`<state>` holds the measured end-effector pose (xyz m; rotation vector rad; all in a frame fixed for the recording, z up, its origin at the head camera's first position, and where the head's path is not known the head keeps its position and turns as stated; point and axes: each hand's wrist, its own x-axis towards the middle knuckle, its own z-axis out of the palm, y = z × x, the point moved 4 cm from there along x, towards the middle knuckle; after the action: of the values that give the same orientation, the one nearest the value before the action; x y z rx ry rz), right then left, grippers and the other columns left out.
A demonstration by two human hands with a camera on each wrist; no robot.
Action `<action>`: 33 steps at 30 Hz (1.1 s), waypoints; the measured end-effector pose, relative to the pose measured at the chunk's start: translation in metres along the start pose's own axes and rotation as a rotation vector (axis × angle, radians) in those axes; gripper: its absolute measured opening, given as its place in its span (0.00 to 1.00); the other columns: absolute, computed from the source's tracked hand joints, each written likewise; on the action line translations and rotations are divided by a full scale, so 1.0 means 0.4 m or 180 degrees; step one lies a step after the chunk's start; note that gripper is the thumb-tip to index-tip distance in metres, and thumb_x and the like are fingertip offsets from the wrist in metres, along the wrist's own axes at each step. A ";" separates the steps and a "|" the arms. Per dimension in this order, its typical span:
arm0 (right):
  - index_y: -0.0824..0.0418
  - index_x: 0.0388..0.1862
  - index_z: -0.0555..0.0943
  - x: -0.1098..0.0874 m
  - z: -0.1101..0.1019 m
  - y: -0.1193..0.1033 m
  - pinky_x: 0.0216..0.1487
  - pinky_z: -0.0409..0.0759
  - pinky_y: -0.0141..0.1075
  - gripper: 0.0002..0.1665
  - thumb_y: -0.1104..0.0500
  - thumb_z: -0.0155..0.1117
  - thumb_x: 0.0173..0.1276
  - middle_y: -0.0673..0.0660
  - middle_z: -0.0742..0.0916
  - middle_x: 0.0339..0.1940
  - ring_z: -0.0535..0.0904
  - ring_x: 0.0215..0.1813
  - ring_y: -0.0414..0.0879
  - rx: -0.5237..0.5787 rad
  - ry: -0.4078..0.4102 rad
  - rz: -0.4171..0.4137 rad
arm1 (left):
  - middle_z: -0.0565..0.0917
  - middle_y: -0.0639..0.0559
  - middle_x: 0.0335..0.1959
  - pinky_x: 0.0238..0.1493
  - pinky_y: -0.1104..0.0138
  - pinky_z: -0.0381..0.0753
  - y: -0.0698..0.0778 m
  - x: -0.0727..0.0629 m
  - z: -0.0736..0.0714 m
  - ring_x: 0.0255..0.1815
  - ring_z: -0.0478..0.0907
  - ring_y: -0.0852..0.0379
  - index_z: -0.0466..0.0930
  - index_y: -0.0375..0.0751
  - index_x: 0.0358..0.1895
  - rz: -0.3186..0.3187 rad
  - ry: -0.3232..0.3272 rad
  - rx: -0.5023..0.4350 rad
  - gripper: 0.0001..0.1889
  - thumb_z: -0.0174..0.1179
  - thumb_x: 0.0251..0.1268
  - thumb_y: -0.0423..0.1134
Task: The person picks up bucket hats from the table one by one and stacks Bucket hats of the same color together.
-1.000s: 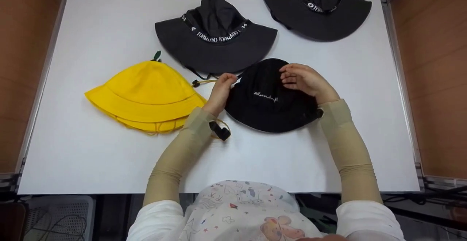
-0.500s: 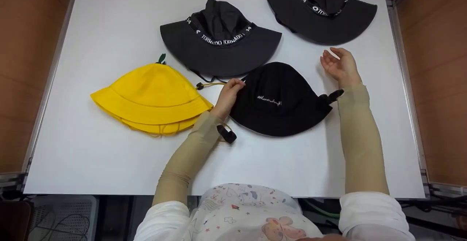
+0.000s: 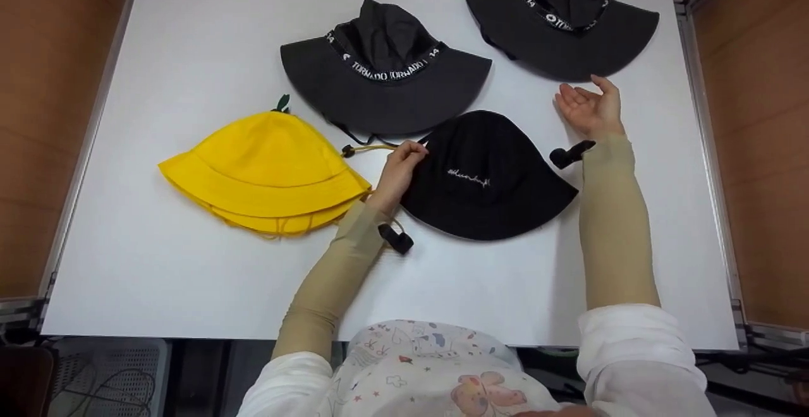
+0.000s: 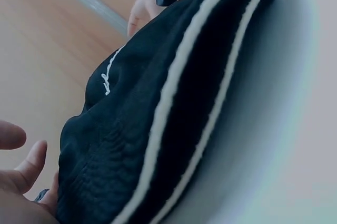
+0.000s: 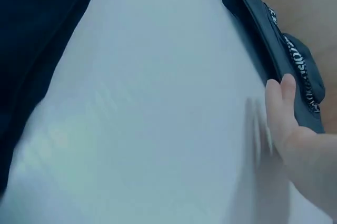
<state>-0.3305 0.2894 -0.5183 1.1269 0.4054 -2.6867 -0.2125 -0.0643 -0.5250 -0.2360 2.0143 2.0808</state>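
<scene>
A black bucket hat (image 3: 490, 177) with small white stitched lettering lies flat on the white table. My left hand (image 3: 401, 170) rests at its left edge; in the left wrist view the thumb and forefinger (image 4: 34, 161) stand apart beside the cloth, and the other fingers are partly hidden. The hat's brim shows pale edging (image 4: 168, 92). My right hand (image 3: 588, 107) hovers palm up, fingers loosely spread, just in front of the brim of a dark grey wide-brimmed hat (image 3: 575, 50) at the back right. It holds nothing.
A second dark grey hat (image 3: 392, 101) with a lettered band lies behind the black one, its brim close to it. A yellow bucket hat (image 3: 259, 158) with a green leaf and a cord toggle (image 3: 347, 151) is at the left. Wooden panels (image 3: 752, 120) border the table.
My right hand has left the black hat and moved right and away from me, turning palm up near the far hat. The left hand stays at the black hat's edge. The view has shifted slightly.
</scene>
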 end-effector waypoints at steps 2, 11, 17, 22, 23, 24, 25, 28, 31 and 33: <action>0.46 0.75 0.49 0.014 0.003 0.004 0.68 0.63 0.40 0.43 0.58 0.57 0.67 0.56 0.70 0.65 0.67 0.66 0.47 0.0224 -0.0059 0.0064 | 0.79 0.50 0.38 0.49 0.75 0.65 0.000 -0.002 -0.002 0.43 0.71 0.61 0.77 0.35 0.38 0.0007 -0.0008 -0.0015 0.06 0.49 0.67 0.30; 0.41 0.65 0.58 0.045 0.022 0.014 0.65 0.67 0.42 0.35 0.60 0.59 0.65 0.46 0.70 0.65 0.74 0.59 0.51 0.0696 -0.0050 0.0048 | 0.79 0.51 0.36 0.49 0.75 0.64 -0.006 -0.007 0.005 0.42 0.70 0.61 0.78 0.33 0.38 0.0082 -0.0005 0.0094 0.07 0.50 0.65 0.30; 0.61 0.36 0.68 0.050 0.029 0.021 0.61 0.70 0.37 0.09 0.65 0.61 0.65 0.59 0.78 0.35 0.78 0.42 0.51 0.0601 0.0117 0.0031 | 0.80 0.48 0.39 0.48 0.74 0.66 -0.004 -0.009 0.005 0.42 0.71 0.60 0.78 0.33 0.39 0.0109 -0.0079 0.0167 0.07 0.50 0.66 0.31; 0.67 0.31 0.77 0.061 0.073 0.039 0.56 0.72 0.32 0.07 0.63 0.64 0.63 0.59 0.81 0.31 0.76 0.35 0.49 0.0562 0.0404 0.0093 | 0.80 0.48 0.38 0.46 0.74 0.66 -0.001 -0.005 -0.008 0.39 0.71 0.61 0.78 0.34 0.39 0.0120 -0.0031 0.0245 0.07 0.50 0.66 0.31; 0.66 0.31 0.78 0.064 0.084 0.041 0.56 0.72 0.33 0.07 0.62 0.65 0.63 0.59 0.82 0.31 0.76 0.35 0.48 0.0559 0.0456 0.0075 | 0.80 0.49 0.38 0.46 0.74 0.66 -0.001 -0.004 -0.010 0.38 0.71 0.62 0.78 0.34 0.39 0.0125 -0.0027 0.0248 0.07 0.50 0.66 0.30; 0.66 0.31 0.79 0.067 0.095 0.042 0.56 0.72 0.33 0.08 0.61 0.65 0.63 0.58 0.82 0.32 0.77 0.37 0.47 0.0542 0.0490 0.0053 | 0.79 0.49 0.37 0.45 0.74 0.66 -0.002 -0.004 -0.011 0.37 0.71 0.62 0.78 0.33 0.39 0.0135 -0.0030 0.0253 0.07 0.50 0.66 0.30; 0.65 0.32 0.80 0.070 0.105 0.043 0.56 0.72 0.33 0.08 0.60 0.65 0.63 0.57 0.83 0.33 0.77 0.40 0.46 0.0538 0.0522 0.0024 | 0.79 0.49 0.36 0.44 0.74 0.66 -0.002 -0.003 -0.011 0.36 0.70 0.62 0.78 0.33 0.39 0.0154 -0.0038 0.0262 0.07 0.50 0.66 0.30; 0.60 0.39 0.80 0.078 0.128 0.043 0.59 0.72 0.32 0.07 0.59 0.63 0.65 0.52 0.84 0.42 0.78 0.49 0.41 0.0614 0.0541 -0.0045 | 0.79 0.49 0.34 0.43 0.74 0.67 -0.004 -0.001 -0.009 0.33 0.70 0.63 0.78 0.32 0.39 0.0198 -0.0034 0.0325 0.07 0.50 0.65 0.29; 0.47 0.52 0.78 0.081 0.140 0.038 0.61 0.71 0.32 0.16 0.61 0.59 0.67 0.45 0.81 0.51 0.75 0.57 0.38 0.0783 0.0492 -0.0215 | 0.78 0.49 0.36 0.44 0.74 0.66 -0.005 0.000 -0.005 0.34 0.71 0.63 0.78 0.33 0.40 0.0185 -0.0042 0.0350 0.07 0.50 0.66 0.29; 0.36 0.57 0.74 0.079 0.145 0.035 0.60 0.70 0.31 0.23 0.61 0.58 0.68 0.42 0.80 0.54 0.74 0.59 0.36 0.0837 0.0445 -0.0350 | 0.79 0.48 0.37 0.45 0.74 0.66 -0.005 0.000 -0.002 0.35 0.71 0.64 0.78 0.33 0.40 0.0170 -0.0033 0.0357 0.07 0.51 0.65 0.29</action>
<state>-0.3869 0.2548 -0.5045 1.4080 0.1400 -2.8285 -0.2118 -0.0651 -0.5270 -0.1526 2.1451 1.9870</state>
